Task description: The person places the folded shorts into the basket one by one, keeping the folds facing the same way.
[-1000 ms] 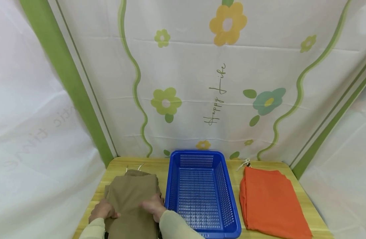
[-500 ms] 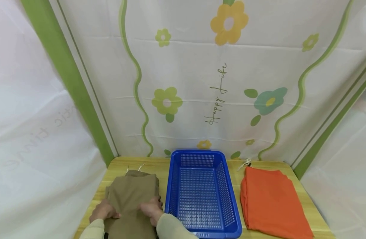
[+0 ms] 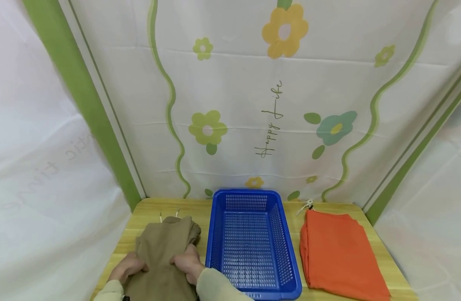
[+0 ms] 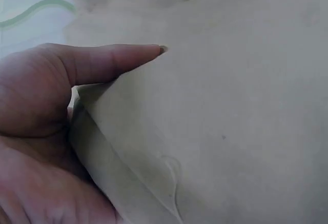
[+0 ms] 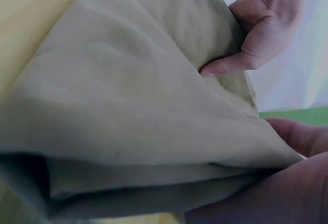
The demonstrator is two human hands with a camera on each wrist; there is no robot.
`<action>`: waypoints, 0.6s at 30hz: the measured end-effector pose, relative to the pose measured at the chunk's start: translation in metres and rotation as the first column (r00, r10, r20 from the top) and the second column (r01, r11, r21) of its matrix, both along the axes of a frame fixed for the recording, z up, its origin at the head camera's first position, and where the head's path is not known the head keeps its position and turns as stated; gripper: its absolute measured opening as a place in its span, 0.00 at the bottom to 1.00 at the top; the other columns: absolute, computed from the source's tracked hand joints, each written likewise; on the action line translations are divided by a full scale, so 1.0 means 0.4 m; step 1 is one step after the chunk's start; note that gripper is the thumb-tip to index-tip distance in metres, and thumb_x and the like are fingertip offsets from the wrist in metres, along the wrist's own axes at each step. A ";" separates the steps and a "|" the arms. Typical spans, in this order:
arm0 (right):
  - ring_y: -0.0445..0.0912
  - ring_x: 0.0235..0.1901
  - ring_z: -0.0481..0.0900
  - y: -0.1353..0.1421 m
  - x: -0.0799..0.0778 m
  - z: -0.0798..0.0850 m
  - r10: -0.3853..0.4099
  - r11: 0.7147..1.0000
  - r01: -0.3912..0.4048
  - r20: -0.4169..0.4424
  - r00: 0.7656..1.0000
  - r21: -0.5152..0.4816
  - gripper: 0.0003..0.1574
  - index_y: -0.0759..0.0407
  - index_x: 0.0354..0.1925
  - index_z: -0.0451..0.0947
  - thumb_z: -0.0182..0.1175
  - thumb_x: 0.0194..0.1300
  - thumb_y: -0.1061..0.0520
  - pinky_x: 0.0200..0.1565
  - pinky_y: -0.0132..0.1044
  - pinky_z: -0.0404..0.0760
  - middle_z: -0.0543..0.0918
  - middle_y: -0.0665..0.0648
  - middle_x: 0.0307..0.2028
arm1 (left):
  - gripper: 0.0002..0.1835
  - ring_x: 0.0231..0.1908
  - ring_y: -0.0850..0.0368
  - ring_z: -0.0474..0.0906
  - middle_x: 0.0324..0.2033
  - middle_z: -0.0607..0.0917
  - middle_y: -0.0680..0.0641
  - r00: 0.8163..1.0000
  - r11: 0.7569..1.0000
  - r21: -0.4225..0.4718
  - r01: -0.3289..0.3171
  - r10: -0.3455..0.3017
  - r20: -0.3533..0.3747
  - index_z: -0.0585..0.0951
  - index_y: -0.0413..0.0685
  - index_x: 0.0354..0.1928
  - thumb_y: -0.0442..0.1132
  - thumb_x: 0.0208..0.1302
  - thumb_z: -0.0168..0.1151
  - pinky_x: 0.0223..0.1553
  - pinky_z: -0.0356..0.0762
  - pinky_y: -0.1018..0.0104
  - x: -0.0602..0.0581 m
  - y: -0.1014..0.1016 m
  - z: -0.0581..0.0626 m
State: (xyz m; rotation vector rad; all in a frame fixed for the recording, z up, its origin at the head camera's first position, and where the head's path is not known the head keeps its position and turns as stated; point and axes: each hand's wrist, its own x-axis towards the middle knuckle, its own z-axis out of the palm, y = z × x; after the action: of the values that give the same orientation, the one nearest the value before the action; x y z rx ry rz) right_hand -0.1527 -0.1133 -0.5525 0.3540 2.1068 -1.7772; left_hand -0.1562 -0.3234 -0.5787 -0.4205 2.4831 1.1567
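Folded khaki drawstring pants (image 3: 160, 246) lie at the left of the table, cord tips at their far end. My left hand (image 3: 128, 265) grips their left edge, thumb on top and fingers hidden underneath. On the opposite edge, my right hand (image 3: 189, 263) grips the folded layers, its thumb over the cloth. The right wrist view shows the layers raised at my right hand (image 5: 294, 188), with a dark gap between folds. In the left wrist view, the thumb of my left hand (image 4: 41, 90) lies along the cloth (image 4: 230, 96).
A blue perforated plastic basket (image 3: 214, 234) stands right beside the pants, mid-table. Farther right lies a folded orange garment (image 3: 341, 255) with a white cord (image 3: 307, 205). The wooden table (image 3: 155, 205) backs onto a white flower-printed curtain (image 3: 238, 92).
The right edge of the pants has been lifted and drawn inward by my right hand, baring gathered cloth at the far right corner. Both hands keep their grip.
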 end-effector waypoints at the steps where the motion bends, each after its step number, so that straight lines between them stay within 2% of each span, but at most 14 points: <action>1: 0.61 0.50 0.77 0.000 0.000 0.005 0.002 1.000 -0.002 -0.005 1.000 -0.007 0.39 0.72 0.59 0.68 0.70 0.48 0.72 0.56 0.58 0.76 0.76 0.66 0.48 | 0.20 0.38 0.42 0.78 0.35 0.79 0.35 1.000 1.000 0.010 0.000 0.000 0.000 0.73 0.20 0.40 0.29 0.47 0.65 0.44 0.80 0.48 -0.001 0.001 0.004; 6: 0.64 0.57 0.73 0.005 -0.003 0.026 0.009 0.994 -0.014 -0.047 0.999 -0.106 0.51 0.67 0.69 0.64 0.67 0.46 0.76 0.61 0.61 0.71 0.75 0.67 0.57 | 0.25 0.41 0.39 0.79 0.39 0.80 0.32 0.999 0.999 0.041 0.008 -0.006 -0.039 0.71 0.17 0.48 0.27 0.49 0.64 0.43 0.80 0.46 -0.006 0.009 0.042; 9: 0.65 0.61 0.71 0.012 -0.006 0.044 0.023 0.984 -0.033 -0.059 0.998 -0.175 0.55 0.64 0.73 0.60 0.65 0.47 0.77 0.64 0.62 0.68 0.72 0.68 0.62 | 0.30 0.44 0.34 0.79 0.45 0.78 0.25 0.999 0.998 0.064 0.005 -0.002 -0.040 0.66 0.14 0.56 0.27 0.52 0.63 0.44 0.81 0.44 -0.016 0.013 0.071; 12: 0.67 0.63 0.68 0.021 -0.011 0.070 0.048 0.972 -0.059 -0.053 0.997 -0.229 0.57 0.63 0.77 0.55 0.65 0.50 0.75 0.64 0.63 0.66 0.67 0.70 0.67 | 0.34 0.50 0.25 0.76 0.52 0.73 0.17 1.000 0.997 0.078 0.015 -0.013 -0.028 0.60 0.13 0.61 0.27 0.57 0.62 0.48 0.79 0.40 -0.028 0.015 0.112; 14: 0.67 0.64 0.67 0.029 -0.015 0.087 0.063 0.966 -0.076 -0.061 0.996 -0.246 0.59 0.61 0.78 0.52 0.65 0.52 0.73 0.65 0.64 0.65 0.65 0.70 0.69 | 0.37 0.54 0.20 0.71 0.56 0.68 0.14 0.999 0.997 0.071 0.023 -0.020 -0.047 0.58 0.12 0.64 0.27 0.58 0.62 0.51 0.77 0.37 -0.034 0.018 0.143; 18: 0.67 0.67 0.63 0.051 -0.024 0.124 0.094 0.955 -0.122 -0.116 0.989 -0.270 0.61 0.57 0.79 0.50 0.65 0.53 0.72 0.67 0.64 0.61 0.62 0.69 0.71 | 0.37 0.55 0.21 0.71 0.57 0.68 0.15 0.992 0.998 0.053 0.044 -0.038 -0.120 0.58 0.13 0.65 0.28 0.59 0.63 0.52 0.75 0.36 -0.041 0.024 0.201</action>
State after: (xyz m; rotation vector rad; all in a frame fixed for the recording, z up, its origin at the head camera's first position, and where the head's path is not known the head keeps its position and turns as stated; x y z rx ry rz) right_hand -0.1625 -0.0929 -0.5027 0.0724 1.8654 -2.0258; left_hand -0.1726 -0.3138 -0.4985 -0.2913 2.5406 1.2654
